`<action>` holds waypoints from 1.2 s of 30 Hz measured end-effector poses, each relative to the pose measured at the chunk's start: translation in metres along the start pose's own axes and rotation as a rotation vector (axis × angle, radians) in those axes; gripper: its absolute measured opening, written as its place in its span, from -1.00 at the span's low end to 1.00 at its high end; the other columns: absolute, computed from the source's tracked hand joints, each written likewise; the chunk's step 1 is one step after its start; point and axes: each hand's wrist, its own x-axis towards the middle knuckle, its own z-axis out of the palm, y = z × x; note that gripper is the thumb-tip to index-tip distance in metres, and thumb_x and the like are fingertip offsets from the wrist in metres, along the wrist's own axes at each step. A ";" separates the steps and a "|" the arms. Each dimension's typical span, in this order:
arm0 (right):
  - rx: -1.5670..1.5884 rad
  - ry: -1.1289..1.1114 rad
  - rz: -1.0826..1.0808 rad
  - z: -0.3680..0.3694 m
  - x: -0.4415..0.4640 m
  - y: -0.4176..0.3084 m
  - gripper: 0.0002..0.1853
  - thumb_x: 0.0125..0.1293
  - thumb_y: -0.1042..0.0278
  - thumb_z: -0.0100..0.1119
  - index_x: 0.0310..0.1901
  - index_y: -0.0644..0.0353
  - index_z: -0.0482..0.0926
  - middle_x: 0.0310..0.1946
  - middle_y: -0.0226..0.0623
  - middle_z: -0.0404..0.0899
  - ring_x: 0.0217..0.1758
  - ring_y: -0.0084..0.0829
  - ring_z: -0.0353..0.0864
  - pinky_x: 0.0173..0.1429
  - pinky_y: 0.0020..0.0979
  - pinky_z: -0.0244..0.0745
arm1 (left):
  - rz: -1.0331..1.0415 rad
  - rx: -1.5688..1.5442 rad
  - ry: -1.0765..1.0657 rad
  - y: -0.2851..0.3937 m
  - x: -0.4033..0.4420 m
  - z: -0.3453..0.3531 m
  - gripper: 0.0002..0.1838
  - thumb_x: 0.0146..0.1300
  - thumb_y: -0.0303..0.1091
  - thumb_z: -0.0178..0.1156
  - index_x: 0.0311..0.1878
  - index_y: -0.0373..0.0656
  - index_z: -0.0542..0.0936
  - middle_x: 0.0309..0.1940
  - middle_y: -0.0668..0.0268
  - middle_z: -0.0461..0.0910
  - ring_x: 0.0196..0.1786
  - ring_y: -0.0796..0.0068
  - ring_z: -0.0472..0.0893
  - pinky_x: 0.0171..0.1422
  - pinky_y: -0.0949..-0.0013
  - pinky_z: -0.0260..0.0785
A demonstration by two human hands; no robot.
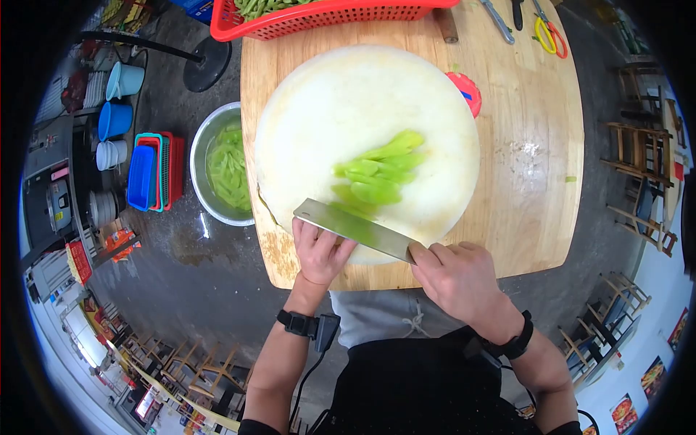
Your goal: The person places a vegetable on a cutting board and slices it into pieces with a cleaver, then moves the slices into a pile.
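A wide cleaver (355,230) lies slanted over the near edge of the round white cutting board (312,109). My right hand (460,279) is wrapped round its handle. My left hand (319,254) is at the blade's far left end, its fingers bent and partly hidden behind the blade; whether they hold anything is not visible. Just beyond the blade, green vegetable slices (380,174) lie in a loose pile on the board, and their colour reflects in the steel.
A red basket (326,23) of green vegetables stands at the table's far edge. Scissors (551,36) and knives lie at far right. A metal bowl (197,170) with green slices is left of the wooden table (529,203). A red object (467,94) touches the board.
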 end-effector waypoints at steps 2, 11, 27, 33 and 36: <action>-0.004 0.008 0.002 0.001 -0.001 0.000 -0.87 0.35 0.32 0.36 -0.16 0.09 0.63 -0.55 -0.45 0.54 -0.55 -0.40 0.66 -0.38 -0.32 0.52 | 0.012 0.000 0.007 0.000 0.000 0.001 -0.58 -0.05 -0.29 0.70 -0.08 -0.11 0.81 0.00 0.22 0.68 0.08 0.08 0.60 0.22 0.00 0.40; 0.011 0.002 0.007 0.002 -0.001 0.001 -0.88 0.36 0.30 0.37 -0.19 0.07 0.62 -0.55 -0.45 0.56 -0.57 -0.39 0.65 -0.38 -0.32 0.52 | 0.026 0.014 0.015 0.001 0.002 0.001 -0.58 -0.04 -0.28 0.70 -0.07 -0.10 0.81 0.00 0.23 0.69 0.07 0.09 0.62 0.23 0.02 0.39; 0.025 -0.115 0.038 -0.004 -0.003 0.002 -0.84 0.29 0.35 0.39 -0.13 0.11 0.64 -0.51 -0.41 0.60 -0.52 -0.32 0.66 -0.37 -0.28 0.51 | -0.015 -0.029 0.010 0.000 -0.001 0.001 -0.65 -0.06 -0.34 0.69 -0.16 -0.09 0.81 -0.05 0.28 0.74 0.08 0.15 0.67 0.28 0.04 0.43; -0.015 -0.130 0.019 0.002 0.003 -0.003 -0.90 0.27 0.36 0.29 -0.22 0.10 0.59 -0.52 -0.42 0.61 -0.50 -0.34 0.71 -0.36 -0.29 0.58 | -0.026 -0.033 0.008 0.001 0.000 0.000 -0.65 -0.08 -0.36 0.70 -0.18 -0.07 0.81 -0.08 0.31 0.74 0.04 0.20 0.67 0.26 0.08 0.44; -0.024 -0.142 0.017 0.002 0.005 -0.003 -0.89 0.26 0.37 0.29 -0.22 0.11 0.59 -0.51 -0.40 0.62 -0.50 -0.34 0.72 -0.36 -0.29 0.59 | -0.026 -0.039 0.022 0.000 0.000 0.001 -0.65 -0.09 -0.35 0.71 -0.19 -0.07 0.81 -0.08 0.33 0.74 0.04 0.21 0.66 0.25 0.09 0.45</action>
